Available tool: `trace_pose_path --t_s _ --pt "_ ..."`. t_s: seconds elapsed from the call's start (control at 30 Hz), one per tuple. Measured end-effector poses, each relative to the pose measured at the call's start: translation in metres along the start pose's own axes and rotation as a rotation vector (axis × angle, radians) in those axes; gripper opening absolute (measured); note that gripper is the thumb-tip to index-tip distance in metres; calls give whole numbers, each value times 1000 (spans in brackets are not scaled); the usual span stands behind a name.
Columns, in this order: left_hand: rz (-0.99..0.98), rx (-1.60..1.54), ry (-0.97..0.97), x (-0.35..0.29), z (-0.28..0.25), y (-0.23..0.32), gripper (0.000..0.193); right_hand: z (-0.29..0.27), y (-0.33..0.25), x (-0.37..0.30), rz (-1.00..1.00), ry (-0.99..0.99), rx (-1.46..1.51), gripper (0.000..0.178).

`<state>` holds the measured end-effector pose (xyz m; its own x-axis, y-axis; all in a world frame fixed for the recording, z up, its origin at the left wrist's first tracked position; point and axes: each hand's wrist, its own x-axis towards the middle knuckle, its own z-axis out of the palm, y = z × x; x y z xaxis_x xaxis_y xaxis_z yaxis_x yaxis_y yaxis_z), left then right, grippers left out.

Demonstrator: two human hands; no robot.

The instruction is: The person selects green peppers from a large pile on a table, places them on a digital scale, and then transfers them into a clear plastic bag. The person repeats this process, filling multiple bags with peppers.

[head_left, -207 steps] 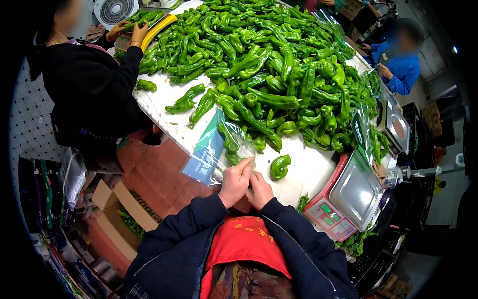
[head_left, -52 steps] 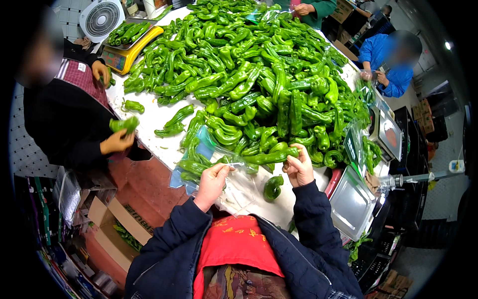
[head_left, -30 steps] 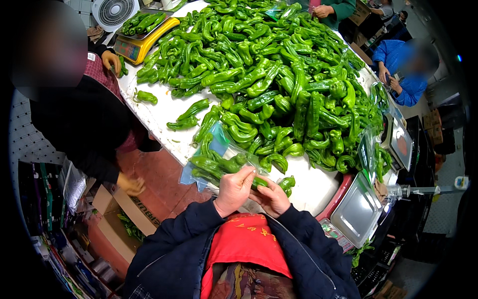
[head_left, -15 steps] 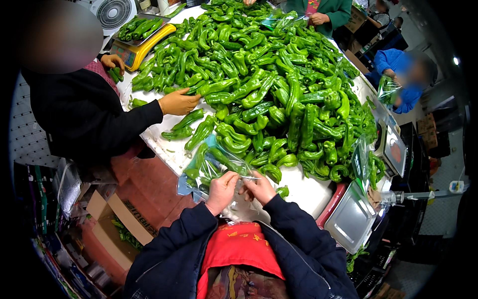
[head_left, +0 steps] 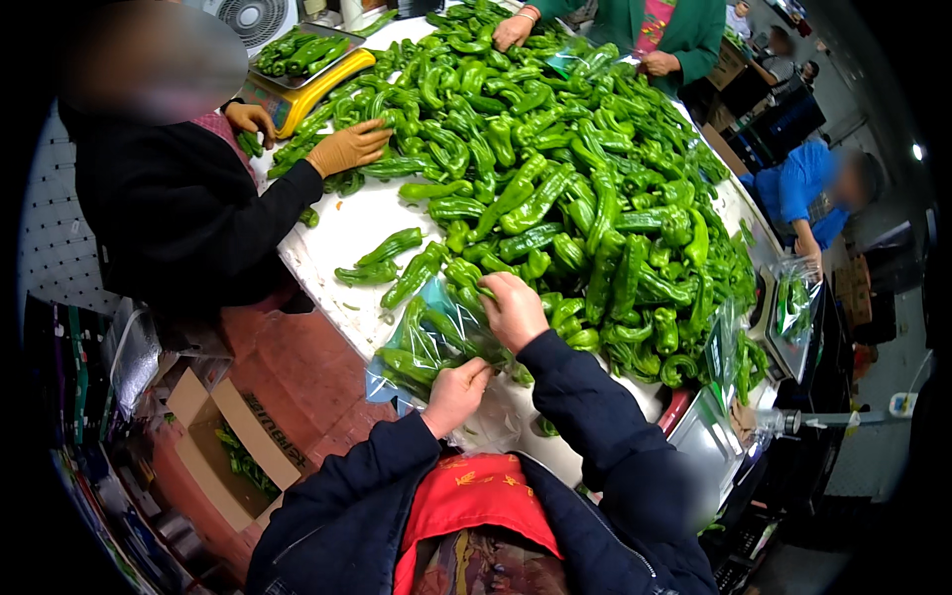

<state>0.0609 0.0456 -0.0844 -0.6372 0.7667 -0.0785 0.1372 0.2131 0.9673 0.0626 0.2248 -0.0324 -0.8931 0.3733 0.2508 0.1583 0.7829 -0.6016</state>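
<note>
Near the front edge of the table lies a clear plastic bag (head_left: 443, 319) with several long green peppers in it. My left hand (head_left: 456, 399) is closed, pinching the bag's near edge between thumb and fingers. Farther up, my right hand (head_left: 516, 311) is curled over the bag's right side at the front of the pepper pile (head_left: 555, 198). Its fingertips close on a green pepper (head_left: 484, 292), most of which I cannot make out. A few loose peppers (head_left: 415, 274) lie just beyond the bag.
At the left, a person's gloved hand (head_left: 349, 147) touches the pile, near a yellow scale (head_left: 315, 91). Another person's hand (head_left: 514, 30) reaches in from the far side. A metal-topped scale (head_left: 706, 436) stands at my right. An open cardboard box (head_left: 213, 466) sits lower left.
My right hand has left the bag's mouth and moved forward to the peppers. My left hand stays on the bag. At the right, the person in blue has lowered a filled bag onto a scale.
</note>
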Motion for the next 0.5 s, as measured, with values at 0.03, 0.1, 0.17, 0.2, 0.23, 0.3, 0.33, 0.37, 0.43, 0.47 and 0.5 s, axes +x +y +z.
trace_pose_path --t_s 0.03,0.1,0.17,0.2,0.23,0.3,0.33,0.37,0.43,0.47,0.5 --pt "1 8 3 0 -1 -1 15 12 1 11 -9 -33 -28 18" --pt "-14 46 -21 -2 -4 3 13 33 2 26 -16 -76 -169 26" --pt "29 19 -10 -2 -2 2 12 44 -4 39 17 -193 -382 26" --pt "-6 34 -27 -1 -3 3 13 53 -3 45 33 -194 -467 20" --pt "25 31 17 -2 -1 -2 13 64 -2 50 19 -198 -550 20" --pt "91 21 75 -4 5 -13 16 81 3 55 20 -197 -722 19" --pt "76 41 62 -4 4 -13 20 87 3 57 -3 -193 -786 20" --pt "79 69 49 -5 5 -16 19 90 5 57 13 -202 -766 20" --pt "84 126 24 -5 5 -17 17 90 3 57 46 -219 -726 20" --pt "87 125 31 -5 5 -14 16 85 2 56 33 -191 -682 20" --pt "89 124 37 -4 5 -10 14 74 4 53 21 -163 -638 20"
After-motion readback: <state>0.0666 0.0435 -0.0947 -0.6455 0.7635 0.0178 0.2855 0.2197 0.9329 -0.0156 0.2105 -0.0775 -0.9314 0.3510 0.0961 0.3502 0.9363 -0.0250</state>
